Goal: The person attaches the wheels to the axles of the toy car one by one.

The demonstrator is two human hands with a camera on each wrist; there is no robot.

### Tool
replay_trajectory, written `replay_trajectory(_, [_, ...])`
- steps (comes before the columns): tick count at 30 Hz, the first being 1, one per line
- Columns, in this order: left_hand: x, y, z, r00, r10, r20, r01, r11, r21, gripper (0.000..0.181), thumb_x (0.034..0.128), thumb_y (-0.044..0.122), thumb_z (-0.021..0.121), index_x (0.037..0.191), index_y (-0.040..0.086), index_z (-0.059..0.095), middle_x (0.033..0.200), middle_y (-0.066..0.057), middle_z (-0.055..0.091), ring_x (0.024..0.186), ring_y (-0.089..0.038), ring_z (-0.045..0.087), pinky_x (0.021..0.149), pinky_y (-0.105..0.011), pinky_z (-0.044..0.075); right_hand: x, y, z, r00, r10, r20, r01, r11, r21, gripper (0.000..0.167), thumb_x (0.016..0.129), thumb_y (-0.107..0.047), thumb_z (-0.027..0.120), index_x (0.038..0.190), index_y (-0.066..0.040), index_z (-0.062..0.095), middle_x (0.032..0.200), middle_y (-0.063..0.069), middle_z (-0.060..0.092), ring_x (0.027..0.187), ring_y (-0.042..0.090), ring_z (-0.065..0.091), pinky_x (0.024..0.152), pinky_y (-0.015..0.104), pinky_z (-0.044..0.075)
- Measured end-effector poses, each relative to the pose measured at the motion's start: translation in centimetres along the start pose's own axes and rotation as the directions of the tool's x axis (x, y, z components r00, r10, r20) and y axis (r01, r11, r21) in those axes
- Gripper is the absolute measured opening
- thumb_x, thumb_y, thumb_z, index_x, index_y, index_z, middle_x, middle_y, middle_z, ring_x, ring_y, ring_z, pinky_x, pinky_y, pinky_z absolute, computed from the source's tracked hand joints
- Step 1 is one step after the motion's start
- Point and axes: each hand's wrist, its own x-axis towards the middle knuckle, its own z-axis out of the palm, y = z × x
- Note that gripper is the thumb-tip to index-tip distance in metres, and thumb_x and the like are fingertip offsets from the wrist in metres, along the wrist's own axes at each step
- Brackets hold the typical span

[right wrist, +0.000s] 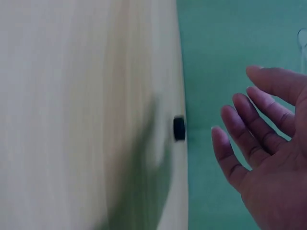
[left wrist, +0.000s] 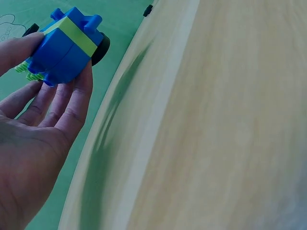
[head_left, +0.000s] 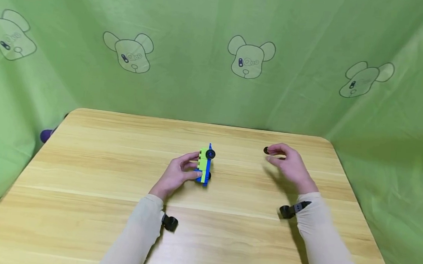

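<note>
A toy car (head_left: 203, 165) of blue and lime-green building blocks is gripped between the thumb and fingers of my left hand (head_left: 176, 174), tipped on its side above the table. Black wheels (head_left: 211, 154) show on its right side in the head view. The left wrist view gives its blue end (left wrist: 60, 55) with a lime-green band. Over the table's right part, my right hand (head_left: 291, 164) has loosely bent fingers with nothing between them. Close to its fingertips lies a small black wheel (right wrist: 179, 128), apart from the hand in the right wrist view.
The wooden table (head_left: 232, 238) has rounded far corners. Behind and beside it hangs a green curtain (head_left: 184, 92) printed with bear heads. A purple object (head_left: 46, 135) shows past the table's left edge. Black wrist cameras (head_left: 170, 223) sit on both sleeves.
</note>
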Motion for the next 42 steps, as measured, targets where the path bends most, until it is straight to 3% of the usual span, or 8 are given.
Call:
replay_trajectory(7, [0.2,-0.1,0.0,1.0,-0.012,0.008,0.012,1.0,-0.001,0.068,0.0835,-0.008,0.071,0.145,-0.002,0.042,0.139,-0.02,0.049,0.12,-0.036,0.053,0.096,-0.031,0.049,1.1,1.9,-1.1,0.997,0.061,0.038,-0.059,0.997,-0.044,0.045,0.092,-0.013,0.07,0.129,0.005,0.053,0.13,0.025,0.052,0.119,0.045,0.05,0.1,0.054,0.042])
replay_trajectory(15, [-1.0,2.4,0.5,1.0,0.0,0.024,0.0,1.0,0.003,0.065,0.0839,-0.009,0.069,0.143,-0.006,0.042,0.137,-0.021,0.051,0.119,-0.039,0.052,0.096,-0.03,0.049,3.0,3.4,-1.6,0.992,0.076,0.1,-0.066,0.993,-0.099,0.055,0.09,-0.015,0.072,0.137,0.002,0.049,0.142,0.023,0.044,0.127,0.048,0.042,0.109,0.059,0.03])
replay_trajectory(22, [-1.0,2.5,0.6,1.0,-0.003,0.027,0.002,1.0,0.005,0.065,0.0838,-0.009,0.069,0.143,-0.006,0.043,0.137,-0.021,0.051,0.119,-0.039,0.052,0.095,-0.03,0.05,4.2,4.5,-1.5,0.987,0.079,0.141,-0.063,0.992,-0.11,0.052,0.089,-0.01,0.072,0.135,0.005,0.051,0.136,0.027,0.048,0.122,0.045,0.047,0.107,0.056,0.034])
replay_trajectory(42, [-1.0,2.4,0.8,0.999,-0.018,0.029,0.017,1.0,0.023,0.066,0.0835,-0.007,0.07,0.144,-0.005,0.043,0.136,-0.021,0.051,0.12,-0.036,0.052,0.096,-0.031,0.05,6.1,5.6,-0.6,0.991,0.049,0.121,-0.021,0.975,-0.222,0.033,0.09,-0.001,0.067,0.121,0.005,0.06,0.114,0.022,0.056,0.105,0.036,0.052,0.096,0.048,0.041])
